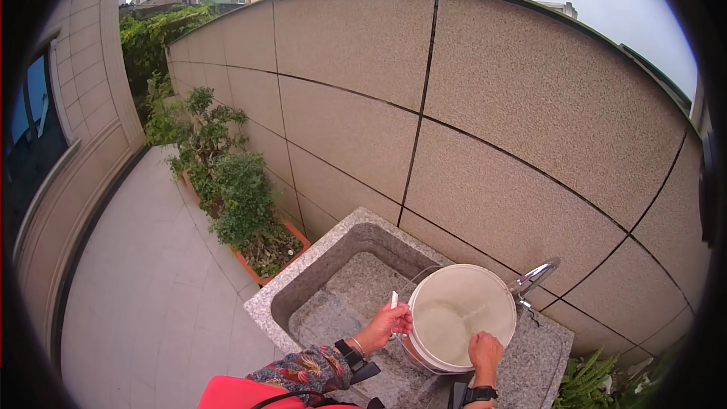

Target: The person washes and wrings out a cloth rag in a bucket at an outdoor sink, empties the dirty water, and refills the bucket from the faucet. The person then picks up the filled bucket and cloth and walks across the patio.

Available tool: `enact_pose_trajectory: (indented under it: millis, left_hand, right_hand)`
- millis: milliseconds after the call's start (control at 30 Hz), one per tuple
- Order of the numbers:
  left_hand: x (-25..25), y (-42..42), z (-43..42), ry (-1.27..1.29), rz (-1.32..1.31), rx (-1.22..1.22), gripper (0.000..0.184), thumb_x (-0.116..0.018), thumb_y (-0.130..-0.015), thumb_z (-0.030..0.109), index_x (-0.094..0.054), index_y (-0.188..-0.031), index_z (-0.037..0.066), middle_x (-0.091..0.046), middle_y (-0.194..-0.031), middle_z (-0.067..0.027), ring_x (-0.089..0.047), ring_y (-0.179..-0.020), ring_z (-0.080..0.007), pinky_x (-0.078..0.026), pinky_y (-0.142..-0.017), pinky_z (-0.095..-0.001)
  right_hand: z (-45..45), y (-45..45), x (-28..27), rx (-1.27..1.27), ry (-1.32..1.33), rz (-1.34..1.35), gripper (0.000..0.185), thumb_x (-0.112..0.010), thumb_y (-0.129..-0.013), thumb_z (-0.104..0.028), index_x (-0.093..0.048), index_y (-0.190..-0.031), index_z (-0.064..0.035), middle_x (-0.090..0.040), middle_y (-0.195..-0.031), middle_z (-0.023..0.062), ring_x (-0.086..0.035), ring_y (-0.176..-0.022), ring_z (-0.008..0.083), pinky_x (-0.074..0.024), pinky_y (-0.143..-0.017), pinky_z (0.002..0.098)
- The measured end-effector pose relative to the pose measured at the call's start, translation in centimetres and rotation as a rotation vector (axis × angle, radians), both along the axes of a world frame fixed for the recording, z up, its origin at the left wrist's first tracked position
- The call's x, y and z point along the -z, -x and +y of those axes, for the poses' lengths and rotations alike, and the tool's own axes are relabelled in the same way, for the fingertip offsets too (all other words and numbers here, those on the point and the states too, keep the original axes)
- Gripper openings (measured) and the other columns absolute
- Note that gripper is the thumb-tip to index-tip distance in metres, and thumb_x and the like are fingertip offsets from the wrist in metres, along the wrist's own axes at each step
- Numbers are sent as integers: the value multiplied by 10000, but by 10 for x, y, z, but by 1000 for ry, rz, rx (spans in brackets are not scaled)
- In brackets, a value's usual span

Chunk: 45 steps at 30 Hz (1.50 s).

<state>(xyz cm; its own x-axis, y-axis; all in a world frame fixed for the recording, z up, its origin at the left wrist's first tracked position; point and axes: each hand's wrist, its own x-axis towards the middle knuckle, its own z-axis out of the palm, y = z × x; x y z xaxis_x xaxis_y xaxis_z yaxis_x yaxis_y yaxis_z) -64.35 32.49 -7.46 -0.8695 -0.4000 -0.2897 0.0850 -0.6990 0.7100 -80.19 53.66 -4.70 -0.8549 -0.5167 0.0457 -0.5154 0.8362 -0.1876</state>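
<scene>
A white bucket (425, 337) with cloudy water (452, 327) in it stands tilted at the right part of a stone sink (265, 310). My left hand (390, 321) is closed around the bucket's wire handle at its white grip (394, 299), on the bucket's left side. At the near right rim, my right hand (485, 349) is closed on the bucket, its fingertips hidden from view. Just beyond the bucket, a chrome faucet (539, 274) rises at the back right. Both wrists wear dark straps.
A tiled wall (348, 91) runs close behind the sink. Left of it stand potted shrubs (242, 193) in orange planters (291, 251), beside a pale paved walkway (151, 280). Ferns (587, 379) grow at the lower right. A building with a window (34, 106) borders the far left.
</scene>
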Motion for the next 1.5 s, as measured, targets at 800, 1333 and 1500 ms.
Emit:
enact_pose_trajectory:
  millis: [800,1333,1500]
  left_hand:
    - [-14,12,11,511,-257,-158,164,-600,-802,167,-499,-904,87,-531,-855,-10,-506,-775,-106,-437,-631,-261]
    - [-17,12,6,454,-303,-128,195,-567,-805,176,-483,-958,89,-545,-923,-37,-542,-867,-157,-452,-705,-321]
    - [-18,9,7,479,-318,-125,211,-571,-800,180,-483,-966,83,-535,-928,-35,-532,-864,-155,-446,-703,-317]
  right_hand:
    - [-1,-1,-3,13,8,-15,251,-517,-810,-247,-630,-751,-31,-629,-799,159,-597,-812,322,-443,-744,417]
    - [4,6,13,-46,61,44,230,-517,-810,-216,-634,-732,-34,-627,-768,153,-610,-749,308,-472,-684,401]
    - [3,6,8,-56,15,12,235,-516,-813,-203,-636,-723,-23,-632,-778,158,-614,-777,301,-473,-695,396]
